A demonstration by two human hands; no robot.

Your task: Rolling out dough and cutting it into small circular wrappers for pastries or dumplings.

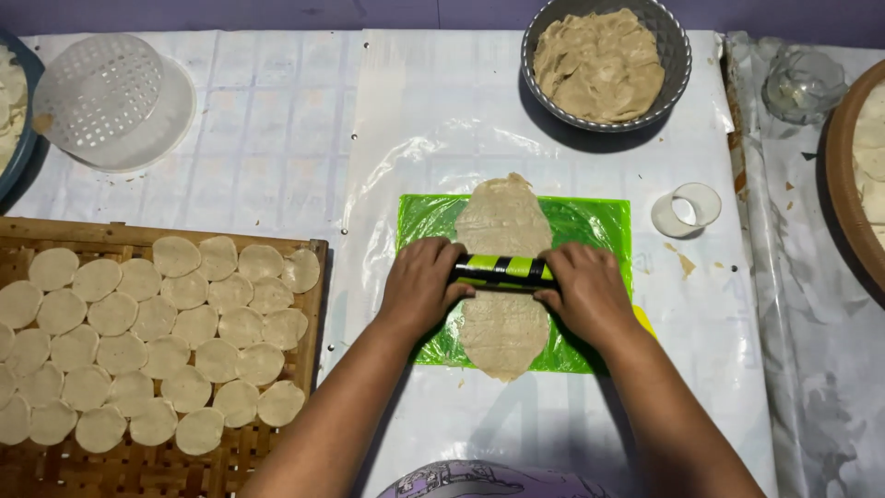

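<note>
A long sheet of beige dough (503, 221) lies on a bright green plastic mat (595, 231) in the middle of the table. Across the dough rests a black and green striped roller (502, 270). My left hand (419, 286) presses on the roller's left end and my right hand (585, 290) presses on its right end, palms down with fingers curled over it. The dough under the roller is hidden; its near end (502, 341) shows below my hands.
A woven bamboo tray (277, 443) at the left holds several round dough discs (184, 332). A grey bowl (678, 46) of dough stands at the back. A white ring cutter (687, 210), a perforated plastic basket (106, 97) and a brown tray edge (843, 184) lie around.
</note>
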